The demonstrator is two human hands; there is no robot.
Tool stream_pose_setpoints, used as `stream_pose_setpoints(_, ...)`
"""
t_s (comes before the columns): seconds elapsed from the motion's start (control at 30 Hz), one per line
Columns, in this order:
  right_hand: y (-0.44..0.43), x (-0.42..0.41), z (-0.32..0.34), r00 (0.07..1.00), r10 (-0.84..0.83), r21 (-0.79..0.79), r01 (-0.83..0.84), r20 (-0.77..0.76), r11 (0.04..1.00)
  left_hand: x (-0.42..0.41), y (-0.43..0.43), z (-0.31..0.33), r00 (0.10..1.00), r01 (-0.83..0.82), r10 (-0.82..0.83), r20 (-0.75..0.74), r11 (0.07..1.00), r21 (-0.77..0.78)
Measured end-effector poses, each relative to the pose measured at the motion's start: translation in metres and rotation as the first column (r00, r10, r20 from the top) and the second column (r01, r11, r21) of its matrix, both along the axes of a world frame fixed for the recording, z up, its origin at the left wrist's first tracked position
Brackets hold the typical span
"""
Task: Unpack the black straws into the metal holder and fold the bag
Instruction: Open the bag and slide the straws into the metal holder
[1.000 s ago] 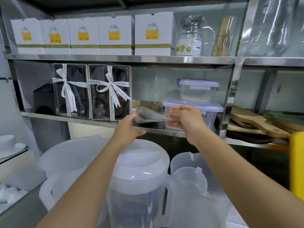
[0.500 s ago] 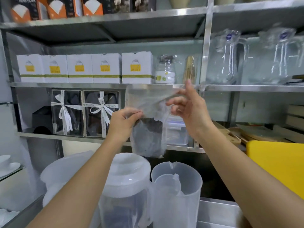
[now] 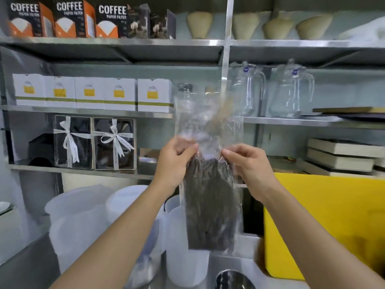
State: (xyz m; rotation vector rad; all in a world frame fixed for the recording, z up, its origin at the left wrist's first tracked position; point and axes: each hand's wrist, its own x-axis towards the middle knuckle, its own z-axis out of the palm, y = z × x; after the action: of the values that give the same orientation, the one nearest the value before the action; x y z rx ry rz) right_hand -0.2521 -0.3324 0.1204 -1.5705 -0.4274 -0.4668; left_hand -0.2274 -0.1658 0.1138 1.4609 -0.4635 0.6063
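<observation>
1. Head view, hands: left hand [image 3: 176, 161] and right hand [image 3: 246, 166] both pinch the clear bag [image 3: 209, 126] at mid-height, one on each side edge, thumbs facing inward, held up at about chest level in front of the shelving.

2. Head view, task things: black straws [image 3: 208, 203] sit bunched in the bag's lower half, below both hands; the empty upper half stands up above the fingers w/ its mouth at the top. Cannot tell if the mouth is sealed or open, film is blurred. The metal holder [image 3: 234, 279] is prob. the dark round rim low down, below the right hand and under the bag, only partly in frame.

3. Risk, tearing: if the hands pull apart to open the film, it could split down the side, not at the top, and straws could spill onto the steel counter [image 3: 248, 245] below.

4. Risk, grip: film looks thin and slick; the straw weight hangs under the pinch points, so a loose pinch could let the bag slide through.

5. Risk, aim: the holder is mostly out of sight, so tipping blind could drop straws beside it or into the white plastic jugs [image 3: 187, 247] just under the left hand.

6. Risk, clutter: the yellow bin [image 3: 325, 224] sits close below the right hand; a wide elbow swing could knock it.
</observation>
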Motion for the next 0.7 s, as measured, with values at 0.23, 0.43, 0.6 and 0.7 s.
stream_pose_setpoints(0.23, -0.022, -0.047, -0.038, 0.976, -0.195, 0.236, 0.212, -0.096, 0.948, -0.067, -0.032, -0.041, 0.964, -0.266, 0.267, 0.010, 0.955, 0.132)
stream_pose_setpoints(0.43, -0.030, -0.081, -0.061, 0.958, -0.206, 0.250, 0.252, -0.197, 0.935, -0.116, -0.066, -0.080, 0.997, -0.056, 0.076, -0.033, 0.912, 0.406)
stream_pose_setpoints(0.6, -0.027, -0.111, -0.069, 0.975, -0.077, 0.192, 0.118, -0.209, 0.974, -0.137, -0.081, -0.089, 0.986, 0.101, -0.051, -0.161, 0.942, 0.319)
stream_pose_setpoints(0.7, -0.032, -0.124, -0.071, 0.980, 0.011, 0.142, 0.018, -0.201, 0.990, -0.151, -0.081, -0.090, 0.976, 0.182, -0.136, -0.171, 0.940, 0.290)
